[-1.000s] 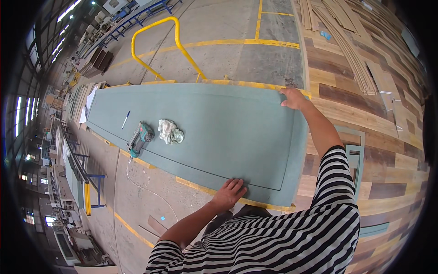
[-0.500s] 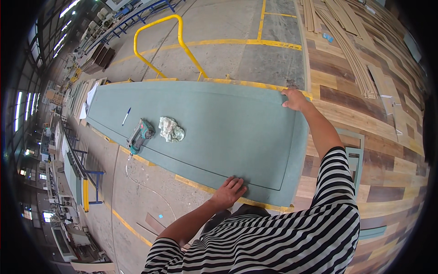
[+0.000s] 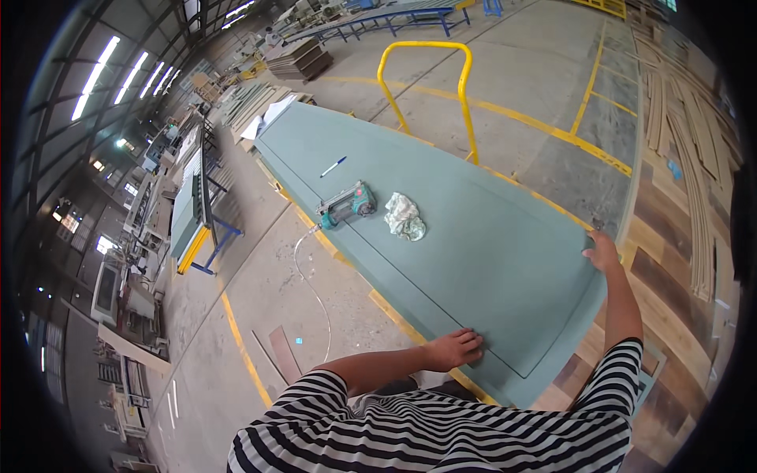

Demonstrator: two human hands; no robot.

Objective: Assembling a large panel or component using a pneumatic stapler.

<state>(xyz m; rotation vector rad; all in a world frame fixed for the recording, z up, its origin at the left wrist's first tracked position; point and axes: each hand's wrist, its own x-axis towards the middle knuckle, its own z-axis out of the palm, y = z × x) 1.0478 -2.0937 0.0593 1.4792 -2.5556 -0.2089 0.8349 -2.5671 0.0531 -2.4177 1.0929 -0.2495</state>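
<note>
A long grey-green panel (image 3: pixel 505 268) with a grooved line near its rim lies in front of me. My left hand (image 3: pixel 455 349) rests on its near edge, fingers lying on the surface. At the far right corner my right hand (image 3: pixel 603 251) grips the edge, thumb on the face and fingers along the rim; some fingers are hidden. On the panel are a crumpled pale cloth (image 3: pixel 405 217), a teal nail gun (image 3: pixel 347 206) and a pen (image 3: pixel 333 166), all apart from my hands.
A yellow tube handle (image 3: pixel 467 102) rises beyond the panel. The nail gun's thin hose (image 3: pixel 298 264) trails onto the floor. White sheets (image 3: pixel 272 114) lie at the panel's far end. Wood-plank flooring (image 3: pixel 670 292) with long strips is on the right; a roller stand (image 3: pixel 206 229) stands left.
My view has swung left, so the panel and the things on it appear shifted rightward and tilted. Both hands keep about the same places on the panel.
</note>
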